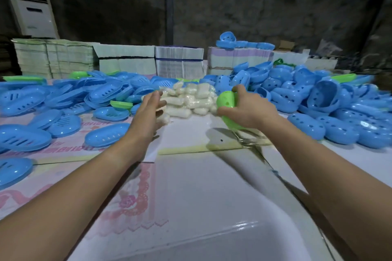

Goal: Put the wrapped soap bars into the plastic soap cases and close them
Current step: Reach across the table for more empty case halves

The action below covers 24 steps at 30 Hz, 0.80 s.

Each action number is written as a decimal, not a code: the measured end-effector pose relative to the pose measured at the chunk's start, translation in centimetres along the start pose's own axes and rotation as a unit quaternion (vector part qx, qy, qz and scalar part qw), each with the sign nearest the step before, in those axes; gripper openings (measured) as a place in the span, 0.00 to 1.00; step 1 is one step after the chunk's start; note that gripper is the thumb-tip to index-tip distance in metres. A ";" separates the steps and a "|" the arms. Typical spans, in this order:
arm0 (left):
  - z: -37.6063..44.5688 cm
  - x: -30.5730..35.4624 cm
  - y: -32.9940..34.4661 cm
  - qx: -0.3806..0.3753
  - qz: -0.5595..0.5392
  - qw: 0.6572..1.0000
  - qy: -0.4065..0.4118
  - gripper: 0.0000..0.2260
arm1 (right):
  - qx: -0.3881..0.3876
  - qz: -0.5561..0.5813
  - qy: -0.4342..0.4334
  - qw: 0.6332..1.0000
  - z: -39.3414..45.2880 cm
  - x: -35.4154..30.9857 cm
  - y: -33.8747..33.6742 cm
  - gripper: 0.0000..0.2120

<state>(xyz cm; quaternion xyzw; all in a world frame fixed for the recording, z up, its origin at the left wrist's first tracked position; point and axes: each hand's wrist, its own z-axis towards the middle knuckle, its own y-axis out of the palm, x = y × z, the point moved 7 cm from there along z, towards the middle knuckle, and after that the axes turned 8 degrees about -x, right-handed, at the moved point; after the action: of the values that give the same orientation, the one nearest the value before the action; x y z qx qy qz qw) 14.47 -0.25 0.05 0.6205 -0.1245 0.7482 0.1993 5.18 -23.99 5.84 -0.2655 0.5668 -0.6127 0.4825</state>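
A pile of white wrapped soap bars (192, 97) lies at the table's middle, far from me. My left hand (148, 112) reaches over the pile's left end with its fingers straight; a soap bar (164, 119) lies just under its palm, and the motion blur hides whether they touch. My right hand (246, 106) grips a green plastic case half (227, 101) at the pile's right end, tilted on its edge. Blue slotted case halves (63, 99) are heaped on the left. Blue holed case halves (318, 97) are heaped on the right.
Stacks of flat cardboard packs (127, 59) line the table's back edge. A white basin (212, 246) sits at the near edge between my arms. Sheets of pink-printed white card (191, 176) cover the table. A standing air conditioner (31, 6) is at the back left.
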 end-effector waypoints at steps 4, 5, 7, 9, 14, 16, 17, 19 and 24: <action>0.2 0.0 0.2 -0.002 0.019 1.000 0.019 0.13 | -0.039 -0.124 0.117 0.985 -0.5 6.5 -0.5 0.38; 0.2 0.0 0.3 -0.007 0.026 0.999 0.021 0.13 | -0.038 -0.133 0.138 0.981 -0.7 7.8 -0.6 0.37; 0.2 -0.3 0.5 -0.019 0.041 0.999 0.023 0.13 | -0.032 -0.151 0.166 0.974 -0.9 9.8 -1.1 0.34; 0.2 -0.5 0.6 -0.028 0.048 0.998 0.027 0.14 | -0.042 -0.168 0.178 0.969 -1.0 11.2 -1.4 0.33; 0.5 -0.9 0.5 -0.032 0.047 0.998 0.029 0.15 | -0.077 -0.113 0.185 0.973 -1.3 12.3 -0.5 0.35; 0.6 -0.9 0.4 -0.030 0.047 0.998 0.031 0.15 | -0.068 -0.103 0.182 0.975 -1.5 12.2 0.0 0.34; 0.6 -0.9 0.4 -0.029 0.047 0.998 0.031 0.15 | -0.064 -0.105 0.181 0.976 -1.6 12.2 0.1 0.33; 0.7 -1.0 0.1 -0.028 0.046 0.998 0.031 0.16 | -0.055 -0.111 0.183 0.975 -1.8 12.5 0.3 0.30; 1.0 -1.3 -0.3 -0.026 0.041 0.998 0.027 0.18 | -0.034 -0.144 0.203 0.968 -1.6 14.3 -0.1 0.20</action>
<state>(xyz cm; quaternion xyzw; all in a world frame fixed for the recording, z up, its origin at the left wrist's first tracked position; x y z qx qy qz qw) 15.65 -0.62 -1.08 0.5887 -0.1640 0.7689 0.1878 -1.91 -36.07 2.44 -0.2306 0.6289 -0.6973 0.2551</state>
